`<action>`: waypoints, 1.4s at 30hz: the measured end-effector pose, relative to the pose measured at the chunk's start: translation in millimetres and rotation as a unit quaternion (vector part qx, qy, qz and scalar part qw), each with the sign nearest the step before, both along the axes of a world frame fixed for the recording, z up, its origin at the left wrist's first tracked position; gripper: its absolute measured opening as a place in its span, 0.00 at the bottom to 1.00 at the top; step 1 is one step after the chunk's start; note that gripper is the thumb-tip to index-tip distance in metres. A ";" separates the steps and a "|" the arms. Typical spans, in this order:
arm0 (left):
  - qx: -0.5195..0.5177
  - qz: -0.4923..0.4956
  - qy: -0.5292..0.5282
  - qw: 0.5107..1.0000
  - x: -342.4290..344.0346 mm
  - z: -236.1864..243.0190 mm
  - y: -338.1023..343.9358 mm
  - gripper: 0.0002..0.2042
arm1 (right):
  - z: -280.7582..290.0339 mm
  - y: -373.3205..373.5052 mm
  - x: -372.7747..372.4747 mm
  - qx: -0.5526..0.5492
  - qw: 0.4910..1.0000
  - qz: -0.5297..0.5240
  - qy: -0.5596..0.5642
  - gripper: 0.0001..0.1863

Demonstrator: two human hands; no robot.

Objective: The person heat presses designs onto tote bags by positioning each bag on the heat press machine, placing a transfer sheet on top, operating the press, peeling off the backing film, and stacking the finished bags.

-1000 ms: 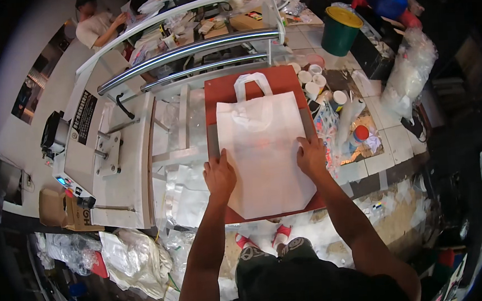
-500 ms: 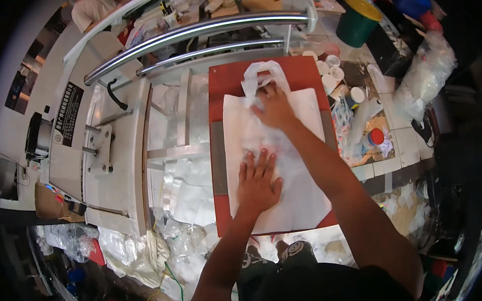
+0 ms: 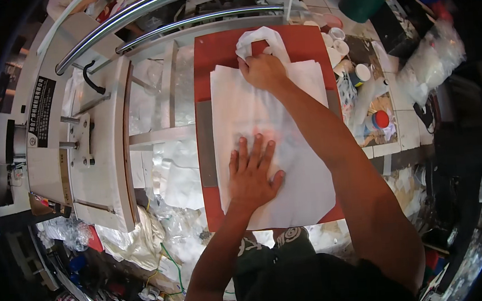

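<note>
A white bag (image 3: 305, 185) with a looped handle (image 3: 264, 33) lies flat on a red board (image 3: 206, 51) in front of me. A faint reddish patch shows through the middle of its cloth. My left hand (image 3: 252, 175) rests palm down on the lower part of the bag, fingers spread. At the top, my right hand (image 3: 266, 70) is closed at the base of the handle loop, its fingers curled on the white material. Part of the handle is hidden under that hand.
Chrome bars (image 3: 186, 0) cross beyond the board. To the left stands a pale machine frame with a flat plate (image 3: 99, 160). At right are several white cups and tubs (image 3: 338, 40), a red-lidded jar (image 3: 380, 119) and a green bucket (image 3: 360, 2).
My right hand has gone from spread fingers near the handle to a closed grip at its base. My left hand stays flat on the bag. The whole view has shifted slightly.
</note>
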State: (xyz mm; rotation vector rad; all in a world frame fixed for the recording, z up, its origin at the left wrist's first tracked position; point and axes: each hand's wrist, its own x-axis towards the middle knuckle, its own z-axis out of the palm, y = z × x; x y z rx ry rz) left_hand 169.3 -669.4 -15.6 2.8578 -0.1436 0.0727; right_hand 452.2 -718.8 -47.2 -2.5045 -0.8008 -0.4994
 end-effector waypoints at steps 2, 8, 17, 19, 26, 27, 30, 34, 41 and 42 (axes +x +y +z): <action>0.002 -0.003 -0.005 1.000 1.3 2.5 -1.8 0.34 | -5.7 -4.2 4.0 0.000 1.000 -0.001 0.009 0.25; 0.001 0.006 -0.009 1.000 0.9 3.9 -6.9 0.34 | 11.3 -25.8 -15.6 -0.004 0.999 -0.009 -0.043 0.15; 0.002 0.006 -0.029 1.000 -3.6 -1.2 -4.0 0.34 | 8.8 -69.9 -117.7 0.047 0.972 0.216 -0.075 0.12; -0.003 0.008 -0.033 0.999 -3.8 -1.0 -4.6 0.34 | 9.0 -51.1 -82.9 -0.025 0.987 0.129 -0.091 0.24; 0.005 0.008 0.023 1.000 2.5 9.1 -16.0 0.35 | 13.2 -59.5 87.3 -0.090 0.984 -0.050 0.145 0.24; 0.007 0.012 0.024 1.000 5.0 8.0 -13.3 0.35 | 14.9 -59.7 97.8 -0.089 0.984 -0.046 0.145 0.24; 0.008 0.016 0.010 1.000 2.2 9.8 -11.7 0.35 | 62.5 -53.7 123.3 -0.258 0.900 0.123 0.330 0.27; 0.001 0.022 0.000 1.000 0.8 6.7 -4.3 0.35 | 117.5 -54.6 102.1 -0.245 0.912 0.187 0.270 0.22; -0.023 0.017 -0.005 1.000 -0.5 2.2 -4.8 0.35 | 117.9 -73.2 24.3 0.155 0.980 0.117 -0.051 0.14; -0.019 0.018 -0.011 1.000 -1.3 1.6 -3.2 0.35 | 99.2 -61.5 11.4 0.093 0.983 0.124 -0.094 0.16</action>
